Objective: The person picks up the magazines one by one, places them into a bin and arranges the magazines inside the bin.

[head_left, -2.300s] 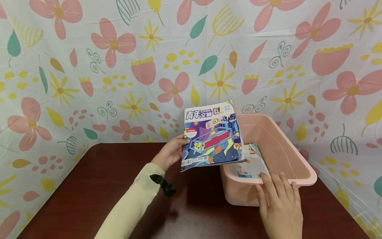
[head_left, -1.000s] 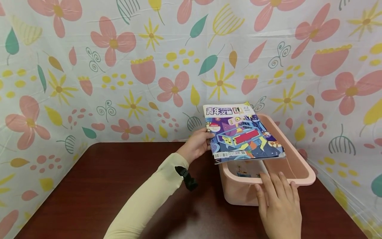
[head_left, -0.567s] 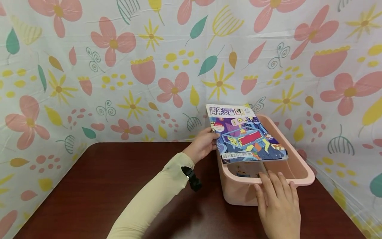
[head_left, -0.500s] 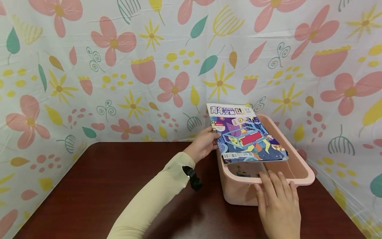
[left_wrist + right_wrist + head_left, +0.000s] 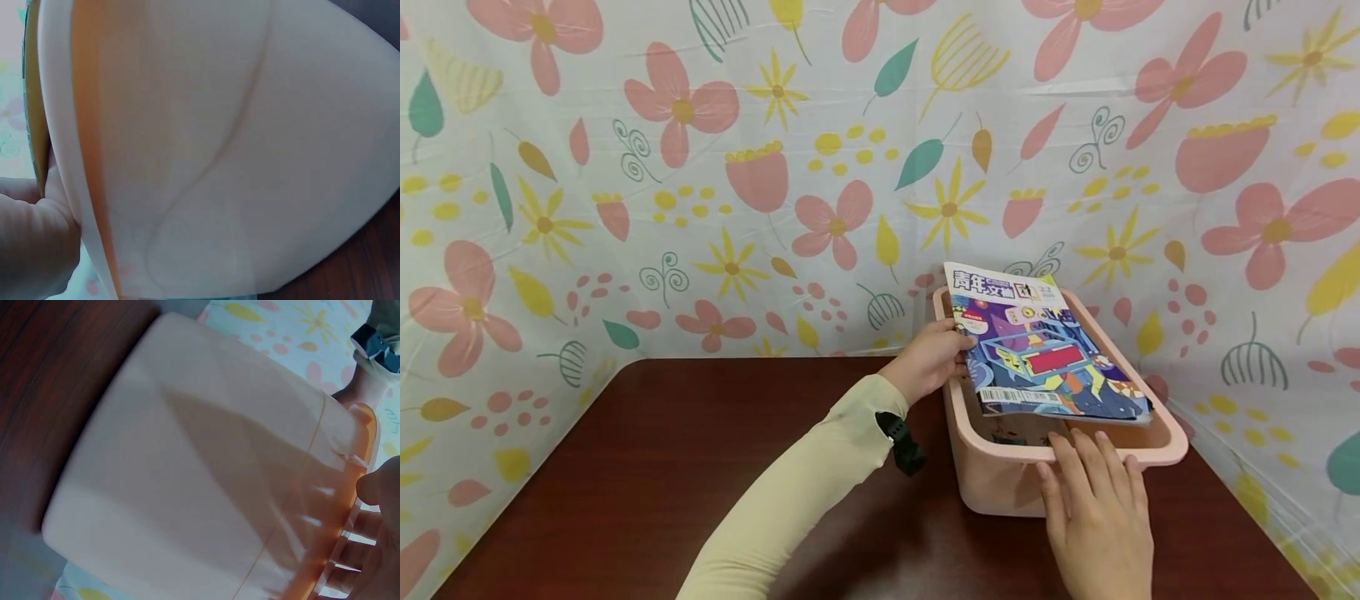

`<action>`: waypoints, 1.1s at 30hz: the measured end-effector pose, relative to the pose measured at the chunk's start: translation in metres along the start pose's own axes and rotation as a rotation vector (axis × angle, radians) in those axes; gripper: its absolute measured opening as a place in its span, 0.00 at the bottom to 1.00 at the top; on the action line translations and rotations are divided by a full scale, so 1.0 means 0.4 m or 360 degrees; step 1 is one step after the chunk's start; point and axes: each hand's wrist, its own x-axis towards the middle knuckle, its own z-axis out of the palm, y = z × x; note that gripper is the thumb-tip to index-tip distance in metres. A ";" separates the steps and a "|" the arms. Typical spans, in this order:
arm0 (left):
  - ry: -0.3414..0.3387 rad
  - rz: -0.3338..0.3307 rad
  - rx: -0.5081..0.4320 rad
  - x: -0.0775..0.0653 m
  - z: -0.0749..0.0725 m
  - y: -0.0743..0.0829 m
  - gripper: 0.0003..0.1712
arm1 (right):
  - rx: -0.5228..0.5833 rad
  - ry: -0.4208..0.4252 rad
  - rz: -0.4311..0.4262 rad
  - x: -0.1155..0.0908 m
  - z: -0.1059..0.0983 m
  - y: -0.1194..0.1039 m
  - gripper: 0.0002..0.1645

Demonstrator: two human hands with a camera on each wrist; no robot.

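A magazine point(image 5: 1045, 350) with a purple and blue illustrated cover lies tilted over the mouth of a pink plastic bin point(image 5: 1000, 479). My left hand point(image 5: 928, 358) pinches the magazine's left edge, thumb on the cover, just above the bin's left rim. In the left wrist view, my left hand point(image 5: 37, 244) is close against that rim, with the magazine's edge point(image 5: 34, 94) beyond it. My right hand point(image 5: 1101, 508) holds the bin's near rim, fingers over the top and thumb outside. The right wrist view has the right thumb point(image 5: 375, 487) against the rim.
Inside the bin, a strip of another printed cover point(image 5: 1011, 433) shows below the magazine; most of it is hidden. The bin stands on the right of a dark wooden table point(image 5: 700, 450). A floral cloth point(image 5: 820, 167) hangs behind the table and along its sides.
My left hand has carried the magazine rightward from left of the bin to over its mouth, most recently a little further right and down. The right hand has stayed on the near rim.
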 end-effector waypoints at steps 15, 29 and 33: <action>0.0001 -0.0080 0.0159 -0.002 0.055 0.007 0.21 | 0.0024 0.0053 -0.0017 -0.001 0.004 -0.002 0.33; -0.0060 0.0088 0.0704 -0.025 0.070 0.004 0.31 | 0.0077 0.0241 -0.0114 0.002 0.017 0.006 0.34; 0.0137 0.0171 0.0813 -0.037 0.077 -0.001 0.39 | 0.0067 0.0243 -0.0121 0.001 0.015 0.006 0.35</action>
